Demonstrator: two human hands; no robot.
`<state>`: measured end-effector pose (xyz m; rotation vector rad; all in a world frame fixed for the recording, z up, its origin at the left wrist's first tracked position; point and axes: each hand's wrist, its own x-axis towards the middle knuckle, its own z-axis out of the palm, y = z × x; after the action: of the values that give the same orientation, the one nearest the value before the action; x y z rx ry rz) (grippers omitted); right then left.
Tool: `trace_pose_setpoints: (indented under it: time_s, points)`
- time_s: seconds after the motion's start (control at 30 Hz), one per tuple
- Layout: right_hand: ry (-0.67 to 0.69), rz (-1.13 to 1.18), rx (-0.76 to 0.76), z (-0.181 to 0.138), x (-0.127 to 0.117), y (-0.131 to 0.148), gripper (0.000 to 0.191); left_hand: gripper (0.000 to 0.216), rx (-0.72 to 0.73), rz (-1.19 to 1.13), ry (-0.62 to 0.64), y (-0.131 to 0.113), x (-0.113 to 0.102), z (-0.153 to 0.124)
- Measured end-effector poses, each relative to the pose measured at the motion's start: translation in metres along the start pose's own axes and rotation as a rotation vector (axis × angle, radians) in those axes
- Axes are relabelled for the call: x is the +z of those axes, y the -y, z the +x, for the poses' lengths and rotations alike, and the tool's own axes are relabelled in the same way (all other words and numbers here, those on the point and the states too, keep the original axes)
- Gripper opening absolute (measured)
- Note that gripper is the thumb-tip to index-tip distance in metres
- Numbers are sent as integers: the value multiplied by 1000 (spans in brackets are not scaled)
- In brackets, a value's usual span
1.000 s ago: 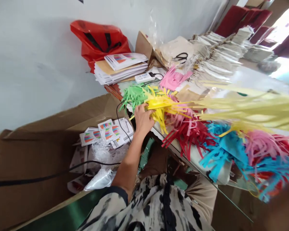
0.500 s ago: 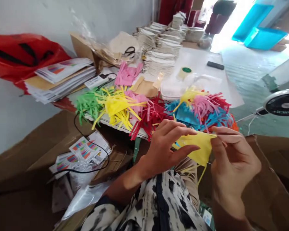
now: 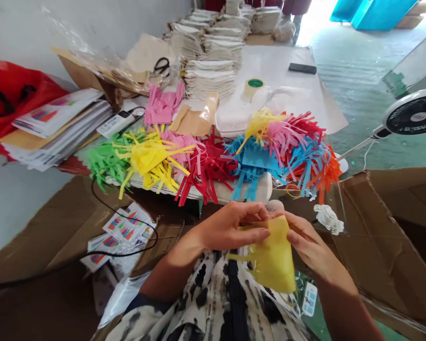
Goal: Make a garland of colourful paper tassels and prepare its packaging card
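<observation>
A yellow tissue-paper tassel (image 3: 274,258) hangs in front of my body, its flat part facing me and a fringe strip trailing to the left. My left hand (image 3: 239,226) pinches its upper left edge between thumb and fingers. At the upper right edge, my right hand (image 3: 303,239) has thumb and fingers closed on the same sheet. Just beyond my hands, fringed tassels line the table edge: green (image 3: 104,161), yellow (image 3: 147,156), red (image 3: 211,166) and blue (image 3: 257,158). A mixed bunch of pink strips (image 3: 280,137) lies among those at the right.
Behind the tassels are a pink fringed sheet (image 3: 163,104), a tape roll (image 3: 252,88), scissors (image 3: 161,67), a phone-like black object (image 3: 302,68) and stacked pale bundles (image 3: 211,78). Open cardboard boxes (image 3: 386,227) flank me. A fan (image 3: 413,113) stands at the right.
Both hands have come closer together and the right hand has moved left and inward. The yellow tassel now hangs lower, its flat part turned toward me. The camera view has tilted down.
</observation>
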<state>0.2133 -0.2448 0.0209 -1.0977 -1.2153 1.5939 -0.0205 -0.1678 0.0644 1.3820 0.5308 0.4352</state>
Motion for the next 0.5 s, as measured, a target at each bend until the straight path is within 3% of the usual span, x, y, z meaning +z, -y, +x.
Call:
trace_pose_setpoints:
  time_s: [0.13,0.27,0.37,0.43,0.5]
  points:
    - [15,174,79,2,-11,-11,36,40,-148,-129,-29,7,-13,3]
    - [-89,75,124,14,-18,-2,34,39,-188,-25,-157,4,-31,8]
    - [-288,-165,66,34,-28,-2,40,29,-154,380,-373,5,-49,11]
    - [-409,-368,-23,48,-37,-9,43,22,-124,769,-603,9,-60,13]
    - [-448,-547,-59,60,-46,-17,39,22,-47,1095,-820,17,-65,15]
